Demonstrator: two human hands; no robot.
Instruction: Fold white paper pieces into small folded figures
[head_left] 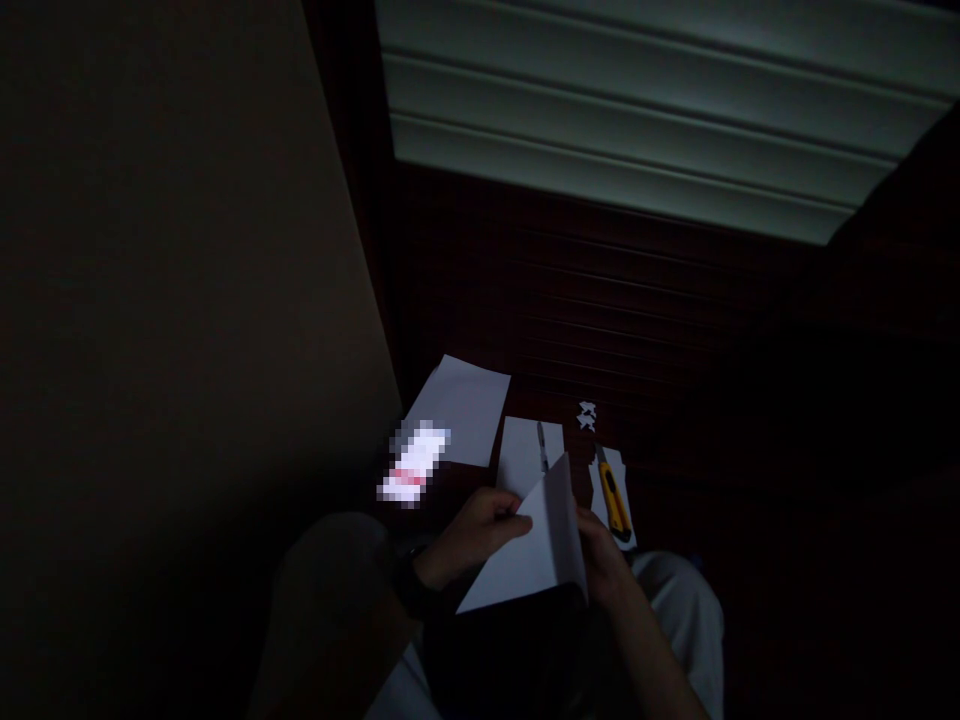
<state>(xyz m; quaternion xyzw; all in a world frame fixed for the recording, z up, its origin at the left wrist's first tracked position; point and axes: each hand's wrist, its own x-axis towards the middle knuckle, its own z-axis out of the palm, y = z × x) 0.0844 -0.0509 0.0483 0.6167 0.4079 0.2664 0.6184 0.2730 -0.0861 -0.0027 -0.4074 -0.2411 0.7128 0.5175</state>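
Observation:
A folded sheet of white paper (521, 565) is held up over my lap, its right part bent upward along a crease. My left hand (487, 525) pinches its left side, thumb on top. At the right edge my right hand (598, 550) grips the paper, its fingers partly hidden behind the raised flap. Just beyond lies another white sheet (521, 445) with a pen (542, 447) on it. Right of my right hand, a yellow utility knife (614, 500) rests on a cut piece of white paper (619, 468), blade end pointing away from me.
Small torn paper scraps (587, 416) lie beyond the knife. Farther left are white sheets (465, 405) and a bright, pixelated phone-like shape (414, 465). A wall (187, 250) rises at left, and pale horizontal slats (600, 110) stand ahead. The scene is very dark.

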